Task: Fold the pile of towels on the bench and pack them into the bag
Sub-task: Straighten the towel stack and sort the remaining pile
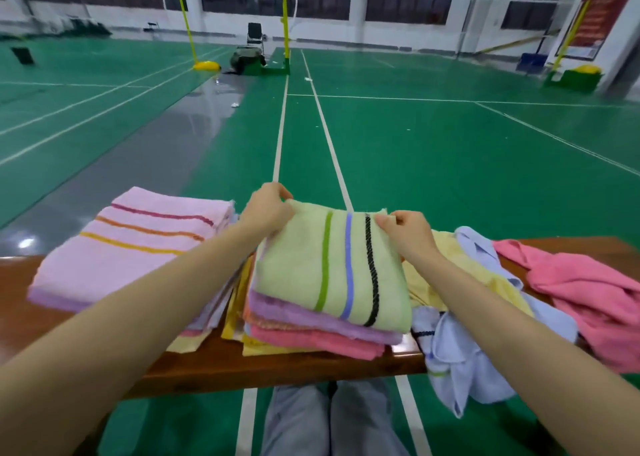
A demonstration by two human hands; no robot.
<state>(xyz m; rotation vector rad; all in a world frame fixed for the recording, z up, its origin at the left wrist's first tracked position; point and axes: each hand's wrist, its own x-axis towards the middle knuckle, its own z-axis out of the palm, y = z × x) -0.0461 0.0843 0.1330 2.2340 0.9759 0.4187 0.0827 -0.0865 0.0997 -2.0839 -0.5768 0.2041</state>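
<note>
Green striped towel point(329, 268): tops folded stack on worktop point(207, 362), far corners pinched by left hand point(266, 209) and right hand point(408, 230). Unfolded towels point(588, 292) beyond right hand. Risk: tugging skews stack.

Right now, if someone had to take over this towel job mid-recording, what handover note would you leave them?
Left hand and right hand: each pinches a far corner of the folded light-green striped towel.
That towel tops a folded stack, purple towel and pink folded towel beneath, on the brown wooden bench.
The folded pink striped towel tops a second stack to the left.
Left: the crumpled pale-blue towel, yellow towel and pink loose towel on the right need folding.
No bag in view; nothing visibly packed.
</note>
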